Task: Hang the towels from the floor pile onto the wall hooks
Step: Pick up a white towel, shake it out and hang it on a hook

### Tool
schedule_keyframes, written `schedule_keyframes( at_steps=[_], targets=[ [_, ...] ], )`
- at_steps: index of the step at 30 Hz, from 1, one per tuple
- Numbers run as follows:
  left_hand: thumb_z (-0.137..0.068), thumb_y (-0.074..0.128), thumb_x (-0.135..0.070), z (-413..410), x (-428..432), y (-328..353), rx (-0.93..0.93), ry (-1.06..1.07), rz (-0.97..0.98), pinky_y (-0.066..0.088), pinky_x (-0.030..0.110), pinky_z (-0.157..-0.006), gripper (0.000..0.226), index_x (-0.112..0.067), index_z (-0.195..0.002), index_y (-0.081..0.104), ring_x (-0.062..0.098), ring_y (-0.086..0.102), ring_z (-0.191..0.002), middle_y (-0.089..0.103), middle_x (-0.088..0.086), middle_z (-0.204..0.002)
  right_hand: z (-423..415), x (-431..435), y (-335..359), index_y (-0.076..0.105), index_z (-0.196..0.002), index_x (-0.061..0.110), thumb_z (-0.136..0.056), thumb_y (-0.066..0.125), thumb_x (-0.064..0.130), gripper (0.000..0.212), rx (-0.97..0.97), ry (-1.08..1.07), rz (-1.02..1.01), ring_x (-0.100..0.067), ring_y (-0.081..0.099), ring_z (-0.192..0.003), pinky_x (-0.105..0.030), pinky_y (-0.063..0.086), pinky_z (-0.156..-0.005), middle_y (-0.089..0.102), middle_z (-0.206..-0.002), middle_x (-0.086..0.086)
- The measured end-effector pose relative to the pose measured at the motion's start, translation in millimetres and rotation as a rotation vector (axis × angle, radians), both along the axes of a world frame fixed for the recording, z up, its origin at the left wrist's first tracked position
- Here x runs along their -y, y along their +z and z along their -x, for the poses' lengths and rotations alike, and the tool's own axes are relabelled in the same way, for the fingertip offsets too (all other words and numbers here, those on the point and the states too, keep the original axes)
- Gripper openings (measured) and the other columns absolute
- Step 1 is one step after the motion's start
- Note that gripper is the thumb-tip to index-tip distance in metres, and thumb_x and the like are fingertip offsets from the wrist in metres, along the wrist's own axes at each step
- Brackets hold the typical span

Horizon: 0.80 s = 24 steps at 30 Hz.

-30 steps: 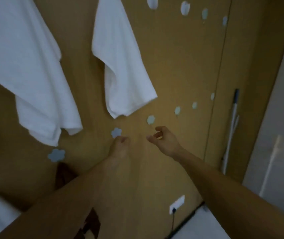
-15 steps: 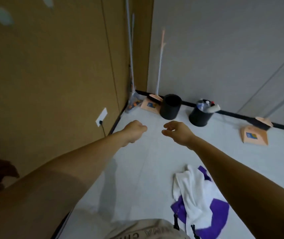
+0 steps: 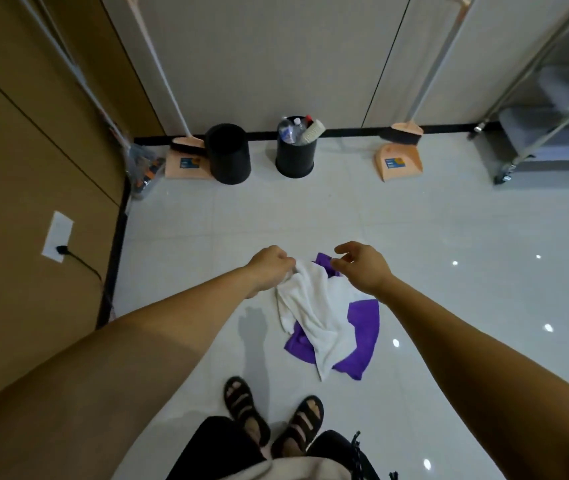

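A small pile lies on the white tiled floor: a white towel (image 3: 314, 317) draped over a purple towel (image 3: 362, 344). My left hand (image 3: 271, 268) is curled into a fist at the upper left corner of the white towel; I cannot tell whether it touches the cloth. My right hand (image 3: 362, 268) hovers over the pile's upper right part, fingers bent and apart, holding nothing. The wall hooks and the hung towels are out of view. My sandalled feet (image 3: 272, 414) stand just in front of the pile.
A brown panelled wall (image 3: 34, 168) with a socket and cable (image 3: 57, 237) runs along the left. At the far wall stand two black bins (image 3: 228, 154), (image 3: 295, 150), two orange dustpans with brooms (image 3: 399, 157) and a mop. A metal trolley (image 3: 553, 116) is at right.
My view has swung from the wall with hung white towels down to the floor. Both hands have dropped from the wall to just over the towel pile.
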<state>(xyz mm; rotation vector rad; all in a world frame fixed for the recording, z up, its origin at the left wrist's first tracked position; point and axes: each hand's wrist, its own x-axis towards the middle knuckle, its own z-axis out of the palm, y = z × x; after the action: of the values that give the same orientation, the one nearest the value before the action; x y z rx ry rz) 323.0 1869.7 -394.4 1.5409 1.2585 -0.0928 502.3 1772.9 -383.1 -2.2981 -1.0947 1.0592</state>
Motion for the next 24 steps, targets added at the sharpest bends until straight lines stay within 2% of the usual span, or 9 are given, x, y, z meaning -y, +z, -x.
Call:
schedule_keyframes(
  at_steps=[4,6,9,11,13,16,18,21,24],
  targets=[
    [-0.091,0.049,-0.03,-27.4,-5.7,-56.0,-0.046,-0.06,0.077,0.038,0.027,-0.062,0.01,-0.021,-0.088,0.049,0.013,0.045,-0.071,0.047,-0.006,-0.081,-19.8,4.2,-52.4,0.058,-0.126,0.013,-0.09,0.063,0.034,0.042,-0.019,-0.037,0.116,-0.022,0.063,-0.097,-0.031,0.05,-0.085,0.066,-0.113,-0.004],
    [-0.092,0.048,-0.029,-34.0,-7.1,-82.1,-0.063,-0.079,0.104,0.038,0.025,-0.06,0.008,-0.021,-0.096,0.048,0.012,0.048,-0.074,0.047,-0.007,-0.083,-21.9,8.8,-78.4,0.057,-0.127,0.016,-0.089,0.064,0.036,0.044,-0.067,-0.087,0.155,-0.02,0.063,-0.098,-0.027,0.048,-0.083,0.065,-0.115,-0.003],
    [-0.093,0.048,-0.025,-57.5,-14.6,-151.8,-0.097,-0.127,0.132,0.039,0.028,-0.065,0.009,-0.019,-0.086,0.048,0.019,0.048,-0.081,0.048,-0.004,-0.08,-34.6,10.8,-149.7,0.057,-0.127,0.019,-0.088,0.063,0.039,0.044,-0.108,-0.162,0.234,-0.016,0.061,-0.092,-0.027,0.048,-0.08,0.065,-0.113,0.001],
    [-0.094,0.047,-0.023,-70.2,-12.5,-202.2,-0.126,-0.14,0.16,0.04,0.029,-0.07,0.011,-0.014,-0.09,0.052,0.02,0.05,-0.083,0.052,0.0,-0.084,-39.5,19.0,-206.3,0.056,-0.128,0.018,-0.088,0.062,0.038,0.045,-0.142,-0.204,0.289,-0.014,0.061,-0.089,-0.026,0.049,-0.078,0.064,-0.105,0.004],
    [-0.094,0.047,-0.021,-82.5,-6.8,-257.6,-0.158,-0.148,0.184,0.04,0.028,-0.068,0.014,-0.01,-0.089,0.055,0.019,0.05,-0.079,0.052,0.0,-0.079,-41.3,31.4,-269.5,0.056,-0.128,0.016,-0.088,0.061,0.037,0.046,-0.175,-0.245,0.35,-0.01,0.062,-0.081,-0.025,0.049,-0.072,0.062,-0.093,0.009],
    [-0.09,0.045,-0.017,-97.0,9.7,-349.5,-0.221,-0.177,0.216,0.031,0.029,-0.057,0.025,-0.012,-0.066,0.044,0.017,0.039,-0.062,0.042,0.002,-0.065,-39.5,57.3,-377.6,0.054,-0.131,0.014,-0.088,0.059,0.037,0.049,-0.211,-0.274,0.467,-0.02,0.064,-0.097,-0.035,0.052,-0.089,0.066,-0.114,-0.002],
    [-0.089,0.044,-0.016,-103.4,25.7,-414.9,-0.252,-0.215,0.232,0.028,0.029,-0.054,0.028,-0.013,-0.062,0.037,0.018,0.035,-0.059,0.038,0.004,-0.063,-36.1,77.5,-453.7,0.05,-0.134,0.012,-0.09,0.057,0.039,0.052,-0.201,-0.289,0.54,-0.026,0.06,-0.111,-0.037,0.048,-0.095,0.062,-0.126,-0.006],
    [-0.09,0.045,-0.019,-105.3,53.2,-506.1,-0.286,-0.221,0.262,0.029,0.031,-0.058,0.022,-0.012,-0.069,0.041,0.02,0.036,-0.063,0.039,0.006,-0.066,-26.4,112.2,-557.7,0.05,-0.128,0.01,-0.092,0.054,0.043,0.049,-0.191,-0.326,0.62,-0.025,0.059,-0.108,-0.031,0.043,-0.083,0.062,-0.122,-0.008],
    [-0.089,0.046,-0.016,-100.8,80.3,-583.0,-0.312,-0.229,0.305,0.031,0.031,-0.063,0.018,-0.011,-0.071,0.043,0.022,0.037,-0.067,0.04,0.008,-0.069,-14.1,146.8,-647.2,0.048,-0.129,0.009,-0.093,0.053,0.045,0.051,-0.22,-0.385,0.694,-0.027,0.056,-0.112,-0.03,0.038,-0.082,0.059,-0.126,-0.009]
  ],
)
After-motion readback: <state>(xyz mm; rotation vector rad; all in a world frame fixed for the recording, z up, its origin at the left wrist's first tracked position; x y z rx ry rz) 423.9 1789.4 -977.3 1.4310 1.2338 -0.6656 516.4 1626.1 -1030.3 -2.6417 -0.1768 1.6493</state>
